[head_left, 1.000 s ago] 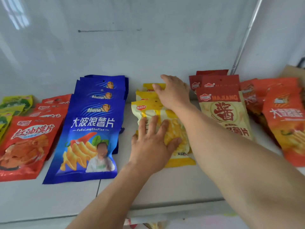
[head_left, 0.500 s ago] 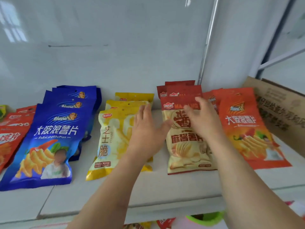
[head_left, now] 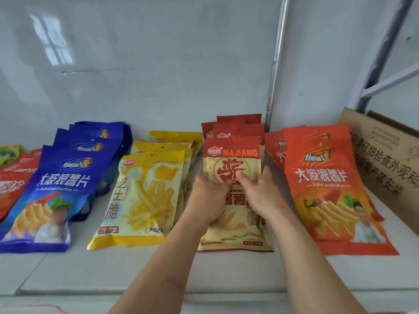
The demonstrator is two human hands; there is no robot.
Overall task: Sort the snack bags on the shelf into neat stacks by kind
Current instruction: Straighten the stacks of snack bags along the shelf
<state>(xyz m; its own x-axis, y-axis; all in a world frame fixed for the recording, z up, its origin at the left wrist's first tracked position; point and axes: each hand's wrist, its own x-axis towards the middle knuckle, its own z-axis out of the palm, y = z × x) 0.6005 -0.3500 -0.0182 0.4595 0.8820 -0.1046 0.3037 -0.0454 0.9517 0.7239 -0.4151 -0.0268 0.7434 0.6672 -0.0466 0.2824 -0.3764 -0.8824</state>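
Snack bags lie in stacks along a white shelf (head_left: 136, 273). From left to right there are blue chip bags (head_left: 65, 182), yellow fries bags (head_left: 149, 193), cream-and-red MAJIANG bags (head_left: 233, 152) and orange chip bags (head_left: 322, 177). My left hand (head_left: 208, 196) and my right hand (head_left: 260, 191) sit side by side on the top MAJIANG bag. Each holds one side edge, with the thumbs on the bag's front. The bags under it show only their red tops.
At the far left edge are red bags (head_left: 13, 184) and a green bag (head_left: 9, 152), both cut off. A cardboard box (head_left: 385, 155) leans at the right end. A metal post (head_left: 275, 64) rises behind the MAJIANG stack. The wall is close behind all stacks.
Both hands left the yellow fries stack and moved right onto the MAJIANG stack, closing on its top bag. The view swung right, bringing the orange bags and box into sight.
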